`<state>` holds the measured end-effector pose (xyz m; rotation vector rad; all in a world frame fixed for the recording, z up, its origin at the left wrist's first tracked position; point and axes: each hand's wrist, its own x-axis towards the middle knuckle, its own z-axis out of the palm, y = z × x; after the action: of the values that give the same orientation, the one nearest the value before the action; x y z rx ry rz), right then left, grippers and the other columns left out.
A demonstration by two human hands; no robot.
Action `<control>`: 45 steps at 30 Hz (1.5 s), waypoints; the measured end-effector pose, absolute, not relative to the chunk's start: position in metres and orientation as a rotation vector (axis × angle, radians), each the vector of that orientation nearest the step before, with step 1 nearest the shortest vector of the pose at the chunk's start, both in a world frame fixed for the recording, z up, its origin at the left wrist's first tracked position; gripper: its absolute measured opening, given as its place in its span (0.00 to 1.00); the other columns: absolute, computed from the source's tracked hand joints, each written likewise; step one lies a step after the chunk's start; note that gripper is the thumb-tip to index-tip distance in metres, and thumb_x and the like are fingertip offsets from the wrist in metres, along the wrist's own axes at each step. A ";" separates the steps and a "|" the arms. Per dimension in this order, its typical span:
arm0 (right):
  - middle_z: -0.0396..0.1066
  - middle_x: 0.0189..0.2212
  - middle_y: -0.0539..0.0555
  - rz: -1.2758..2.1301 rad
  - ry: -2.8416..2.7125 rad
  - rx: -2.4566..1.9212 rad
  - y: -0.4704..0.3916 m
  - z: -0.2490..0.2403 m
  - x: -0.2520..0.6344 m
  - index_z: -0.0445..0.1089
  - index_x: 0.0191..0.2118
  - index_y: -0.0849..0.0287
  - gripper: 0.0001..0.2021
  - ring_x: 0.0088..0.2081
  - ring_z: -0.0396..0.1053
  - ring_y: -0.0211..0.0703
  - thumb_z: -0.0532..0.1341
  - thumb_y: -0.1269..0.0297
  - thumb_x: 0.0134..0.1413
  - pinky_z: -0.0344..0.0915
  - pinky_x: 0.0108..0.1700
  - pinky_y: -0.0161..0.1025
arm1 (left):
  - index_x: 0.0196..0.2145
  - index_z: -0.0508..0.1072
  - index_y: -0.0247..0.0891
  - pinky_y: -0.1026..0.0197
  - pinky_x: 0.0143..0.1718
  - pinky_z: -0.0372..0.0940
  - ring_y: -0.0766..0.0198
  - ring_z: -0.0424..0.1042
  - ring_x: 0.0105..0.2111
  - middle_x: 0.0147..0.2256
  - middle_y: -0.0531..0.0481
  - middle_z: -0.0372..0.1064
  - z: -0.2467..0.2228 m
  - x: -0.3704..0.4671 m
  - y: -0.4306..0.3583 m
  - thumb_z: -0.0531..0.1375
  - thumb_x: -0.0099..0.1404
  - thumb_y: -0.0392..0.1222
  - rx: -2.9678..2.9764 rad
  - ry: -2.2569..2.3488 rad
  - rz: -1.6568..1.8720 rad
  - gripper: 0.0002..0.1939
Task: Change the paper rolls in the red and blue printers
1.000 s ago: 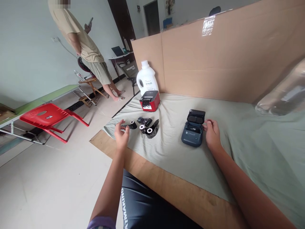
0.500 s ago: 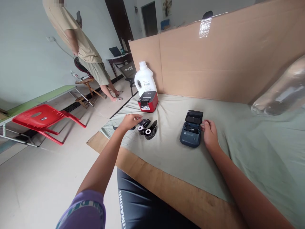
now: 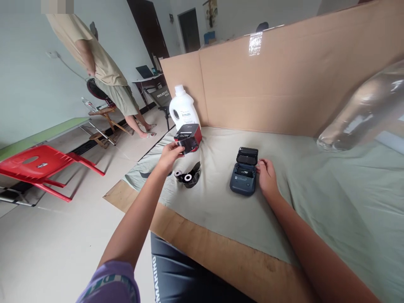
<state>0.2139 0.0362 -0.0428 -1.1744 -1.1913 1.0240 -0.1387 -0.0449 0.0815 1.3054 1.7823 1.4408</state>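
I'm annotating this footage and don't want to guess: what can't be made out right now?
All in the head view:
- Red device: front partly hidden by the black item in the left hand.
- White jug: base behind that device; fine print too small.
- Plastic-wrapped bundle: cut off by the right edge.

Printer (image 3: 243, 182): deep slate blue, black lid!
Held roll (image 3: 187, 146): glossy black
Cloth (image 3: 217, 206): pale grey-green
Jug (image 3: 186, 110): bright white
Boxy device (image 3: 198, 135): red sides, black top
Chair (image 3: 47, 166): blazing red
Sleeve (image 3: 110, 284): purple, banded teal-and-white
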 end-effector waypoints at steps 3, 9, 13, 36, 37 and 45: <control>0.72 0.46 0.54 1.025 -1.161 -1.157 0.034 -0.041 0.213 0.67 0.48 0.54 0.21 0.42 0.73 0.44 0.57 0.43 0.58 0.70 0.48 0.44 | 0.39 0.73 0.37 0.58 0.37 0.70 0.60 0.71 0.35 0.37 0.45 0.72 0.090 -0.089 -0.056 0.61 0.57 0.51 1.093 1.395 1.673 0.16; 0.74 0.46 0.56 0.773 -1.244 -1.119 0.017 -0.001 0.223 0.70 0.44 0.55 0.14 0.48 0.71 0.46 0.56 0.52 0.60 0.66 0.52 0.44 | 0.38 0.75 0.35 0.67 0.22 0.55 0.72 0.54 0.19 0.22 0.55 0.60 0.060 0.013 -0.040 0.64 0.58 0.60 0.983 1.073 1.437 0.23; 0.77 0.41 0.54 0.811 -1.557 -1.013 0.008 0.044 0.231 0.74 0.40 0.53 0.11 0.46 0.72 0.46 0.57 0.56 0.61 0.65 0.52 0.44 | 0.28 0.74 0.34 0.66 0.19 0.50 0.73 0.52 0.16 0.17 0.57 0.55 0.031 0.046 -0.021 0.63 0.55 0.70 0.907 1.055 1.365 0.31; 0.78 0.42 0.55 0.586 -2.289 -1.216 0.018 0.044 0.233 0.76 0.44 0.54 0.10 0.37 0.71 0.48 0.62 0.68 0.56 0.65 0.43 0.45 | 0.59 0.69 0.40 0.65 0.26 0.60 0.68 0.63 0.20 0.22 0.57 0.69 0.005 0.055 -0.047 0.66 0.60 0.50 1.361 1.207 1.362 0.30; 0.78 0.42 0.55 0.553 -2.300 -1.237 0.019 0.041 0.233 0.76 0.44 0.54 0.11 0.38 0.71 0.48 0.62 0.68 0.56 0.65 0.43 0.45 | 0.56 0.71 0.40 0.65 0.27 0.60 0.69 0.62 0.20 0.23 0.57 0.69 0.005 0.055 -0.050 0.65 0.62 0.47 1.452 1.234 1.366 0.26; 0.71 0.45 0.59 0.376 -2.293 -1.431 0.016 0.026 0.217 0.75 0.42 0.59 0.09 0.48 0.69 0.51 0.61 0.71 0.56 0.66 0.50 0.44 | 0.36 0.79 0.38 0.65 0.28 0.59 0.70 0.62 0.20 0.20 0.56 0.64 -0.004 0.036 -0.050 0.58 0.64 0.43 2.137 1.346 1.335 0.10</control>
<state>0.2166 0.0158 0.0257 -1.4306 -2.2930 0.3763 0.0358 -0.0497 -0.0042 2.1365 1.3459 1.3351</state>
